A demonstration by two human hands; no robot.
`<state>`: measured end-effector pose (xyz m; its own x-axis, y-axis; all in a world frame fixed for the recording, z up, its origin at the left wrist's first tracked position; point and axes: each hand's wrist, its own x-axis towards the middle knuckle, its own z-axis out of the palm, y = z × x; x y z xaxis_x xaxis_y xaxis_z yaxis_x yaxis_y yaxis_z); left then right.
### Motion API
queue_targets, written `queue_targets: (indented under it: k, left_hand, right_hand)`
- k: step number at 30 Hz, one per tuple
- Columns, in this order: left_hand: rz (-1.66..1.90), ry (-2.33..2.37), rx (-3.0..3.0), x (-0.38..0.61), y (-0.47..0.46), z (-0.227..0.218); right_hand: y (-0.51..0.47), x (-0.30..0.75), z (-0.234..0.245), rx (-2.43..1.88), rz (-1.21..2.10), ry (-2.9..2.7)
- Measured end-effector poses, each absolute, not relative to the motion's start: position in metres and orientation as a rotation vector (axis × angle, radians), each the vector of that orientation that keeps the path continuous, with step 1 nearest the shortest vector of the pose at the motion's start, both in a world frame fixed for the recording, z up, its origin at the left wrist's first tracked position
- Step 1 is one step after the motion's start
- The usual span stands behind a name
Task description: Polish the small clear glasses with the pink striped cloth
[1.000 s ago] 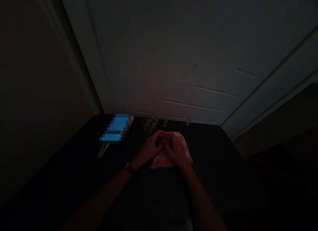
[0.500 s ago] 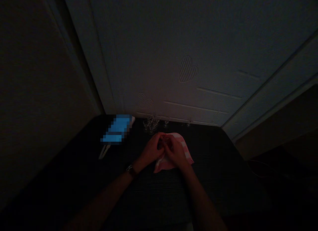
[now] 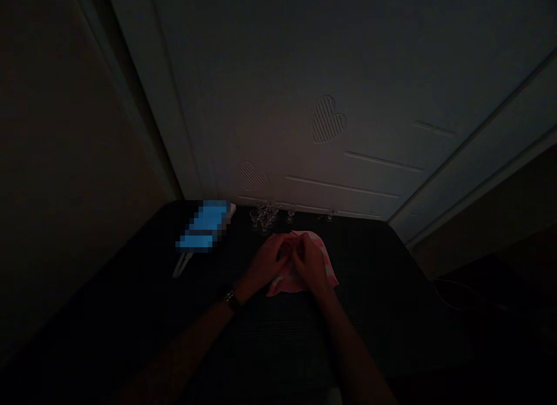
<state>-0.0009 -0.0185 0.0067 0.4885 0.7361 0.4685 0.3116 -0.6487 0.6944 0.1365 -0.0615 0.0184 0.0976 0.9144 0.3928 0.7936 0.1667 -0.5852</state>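
A pink-and-white striped cloth (image 3: 289, 282) lies bunched on the dark table under my hands. My left hand (image 3: 270, 257) is closed from the left around a small clear glass (image 3: 287, 249), only dimly seen between the fingers. Against the same glass, my right hand (image 3: 310, 261) is closed with its fingers pinching a fold of the cloth. Much of the glass is hidden by fingers and shadow. Just beyond my hands, several small stemmed glasses (image 3: 264, 214) stand in a cluster.
One small glass (image 3: 291, 213) stands right of the cluster, another (image 3: 331, 216) farther right by the wall. At left on the dark table (image 3: 195, 312) lies a device with a blurred blue screen (image 3: 204, 224) and a white cable (image 3: 181, 264). A pale panel with embossed hearts (image 3: 329, 120) rises behind.
The cloth's front edge has drawn up slightly and its folds have shifted. My right fingers have moved a little on the glass. The cluster of glasses stays put.
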Motion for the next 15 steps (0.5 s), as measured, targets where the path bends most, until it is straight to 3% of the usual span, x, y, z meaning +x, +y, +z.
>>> queue_targets:
  k: [15]
  left_hand:
    - [1.042,0.887,2.397,-0.0034,-0.0211,0.0106]
  right_hand:
    - [-0.0588,0.1415,0.016,-1.709,0.061,-1.633]
